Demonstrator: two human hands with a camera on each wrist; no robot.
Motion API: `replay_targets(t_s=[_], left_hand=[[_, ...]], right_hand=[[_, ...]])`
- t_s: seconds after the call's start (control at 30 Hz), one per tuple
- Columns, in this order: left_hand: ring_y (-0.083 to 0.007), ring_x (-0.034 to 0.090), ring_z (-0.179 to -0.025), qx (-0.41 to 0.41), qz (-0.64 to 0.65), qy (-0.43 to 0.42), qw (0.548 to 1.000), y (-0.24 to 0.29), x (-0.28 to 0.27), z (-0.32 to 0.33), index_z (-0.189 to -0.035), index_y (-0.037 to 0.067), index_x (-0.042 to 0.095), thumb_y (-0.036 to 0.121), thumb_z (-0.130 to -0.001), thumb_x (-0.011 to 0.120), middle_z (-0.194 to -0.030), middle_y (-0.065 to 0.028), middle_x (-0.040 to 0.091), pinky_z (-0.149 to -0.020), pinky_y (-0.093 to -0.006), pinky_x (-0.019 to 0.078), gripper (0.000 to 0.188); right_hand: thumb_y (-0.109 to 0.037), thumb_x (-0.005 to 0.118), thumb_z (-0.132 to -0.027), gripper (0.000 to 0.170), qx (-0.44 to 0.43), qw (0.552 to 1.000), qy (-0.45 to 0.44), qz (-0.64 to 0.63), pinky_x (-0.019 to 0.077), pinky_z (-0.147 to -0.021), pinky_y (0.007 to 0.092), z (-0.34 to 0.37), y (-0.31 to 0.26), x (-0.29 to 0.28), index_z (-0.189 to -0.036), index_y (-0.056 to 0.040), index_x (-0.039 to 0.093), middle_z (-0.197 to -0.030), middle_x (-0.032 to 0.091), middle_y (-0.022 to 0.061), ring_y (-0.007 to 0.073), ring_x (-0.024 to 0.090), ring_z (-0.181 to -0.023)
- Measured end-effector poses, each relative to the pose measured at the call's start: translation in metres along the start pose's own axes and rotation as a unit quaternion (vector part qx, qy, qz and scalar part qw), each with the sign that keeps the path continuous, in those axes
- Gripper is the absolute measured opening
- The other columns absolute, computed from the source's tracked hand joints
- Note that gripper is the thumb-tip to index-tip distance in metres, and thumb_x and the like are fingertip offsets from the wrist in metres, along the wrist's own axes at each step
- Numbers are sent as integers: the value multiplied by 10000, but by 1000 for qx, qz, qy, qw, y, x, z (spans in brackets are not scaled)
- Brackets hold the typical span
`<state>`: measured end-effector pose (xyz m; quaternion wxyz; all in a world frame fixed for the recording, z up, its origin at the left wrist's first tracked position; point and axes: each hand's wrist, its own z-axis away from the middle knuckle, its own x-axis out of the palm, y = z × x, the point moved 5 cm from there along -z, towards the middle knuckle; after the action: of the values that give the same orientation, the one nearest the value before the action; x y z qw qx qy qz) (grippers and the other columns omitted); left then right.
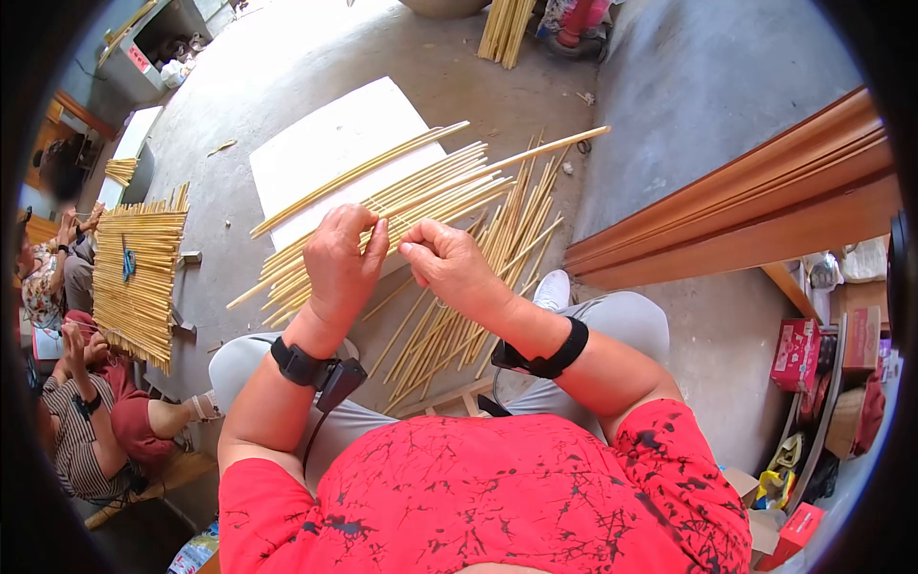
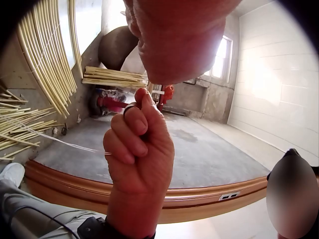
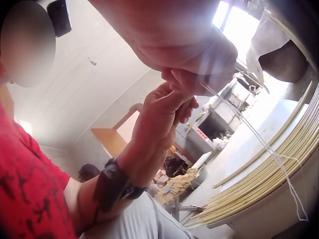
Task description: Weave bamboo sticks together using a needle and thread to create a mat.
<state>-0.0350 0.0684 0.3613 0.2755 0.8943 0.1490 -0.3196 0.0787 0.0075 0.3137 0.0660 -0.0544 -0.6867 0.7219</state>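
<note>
Both hands are raised in front of the chest, fingertips close together. In the head view the left hand [image 1: 337,253] has curled fingers, its thumb and forefinger pinching at the white string. The right hand [image 1: 451,263] faces it, also curled and pinching. White string [image 2: 75,145] runs out of the right hand's folded fingers in the left wrist view; a ring is on one finger. In the right wrist view the doubled string [image 3: 271,152] hangs down to a loop beside the row of sticks [image 3: 259,189]. Below the hands, thin yellow sticks [image 1: 421,191] lie side by side.
A white board [image 1: 330,129] lies under the sticks. Loose sticks [image 1: 469,316] are heaped on the floor near the feet. A wooden door edge [image 1: 746,206] stands right. At left, other people sit by a finished-looking stick mat [image 1: 143,277]. A stick bundle [image 1: 507,33] stands at the back.
</note>
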Motion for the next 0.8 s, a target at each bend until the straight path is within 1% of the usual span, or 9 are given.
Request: replay_targets(t_s=[0.03,0.1,0.27,0.33,0.4,0.47,0.53,0.8], left_hand=[[-181,474,-515,-1,-1,0,1000,0,-1,0,-711,38,520,19,-719,640,-625,-73,503,-472,-282,388,122],[-255,539,-613,-56,17,-36,998,-5,2,1,-702,56,510,66,-715,632,-653,-80,526,-518,-341,421,123],[-254,537,-591,-68,43,-30,996,-7,4,1,-688,51,509,76,-720,630,-637,-83,524,-510,-339,417,128],[-256,536,-584,-80,43,-32,995,-11,4,2,-686,52,511,80,-721,631,-636,-85,525,-509,-342,417,128],[-145,492,-497,-53,51,-15,997,-11,3,2,-719,19,541,39,-745,632,-610,-78,518,-462,-253,397,96],[-142,503,-500,-61,49,-18,997,-15,2,2,-718,18,540,44,-747,634,-611,-78,525,-463,-252,403,101],[-261,564,-601,-82,67,-23,994,-16,3,1,-691,57,517,92,-723,628,-649,-90,554,-520,-338,436,121],[-253,572,-600,-92,68,-24,993,-20,2,1,-701,58,520,99,-724,632,-654,-87,565,-517,-333,444,122]], right_hand=[[-124,507,-841,123,0,1000,-2,-2,405,-474,241,0,0,1,-808,-14,550,-549,510,23,76,477,-498],[-124,506,-841,123,0,1000,0,-2,403,-471,241,-2,2,1,-807,-14,549,-548,507,21,74,475,-497],[-121,505,-838,118,7,1000,0,6,395,-461,236,-2,4,0,-799,-17,545,-546,498,11,69,467,-494],[-116,506,-839,113,4,1000,-5,-18,390,-458,228,-2,4,1,-792,-21,545,-552,499,3,63,468,-496],[-113,505,-841,113,8,1000,-7,-12,387,-456,224,-1,3,1,-793,-20,546,-556,501,0,60,465,-496],[-110,505,-843,112,9,1000,-8,-6,384,-455,220,-3,1,3,-794,-19,546,-561,503,-4,57,463,-497],[-110,506,-847,117,20,999,-4,-28,379,-450,218,-4,0,3,-796,-14,547,-560,502,-8,54,457,-494],[-116,512,-848,118,30,1000,-9,-3,375,-447,218,-7,-2,3,-806,-12,547,-552,503,-5,55,451,-487]])
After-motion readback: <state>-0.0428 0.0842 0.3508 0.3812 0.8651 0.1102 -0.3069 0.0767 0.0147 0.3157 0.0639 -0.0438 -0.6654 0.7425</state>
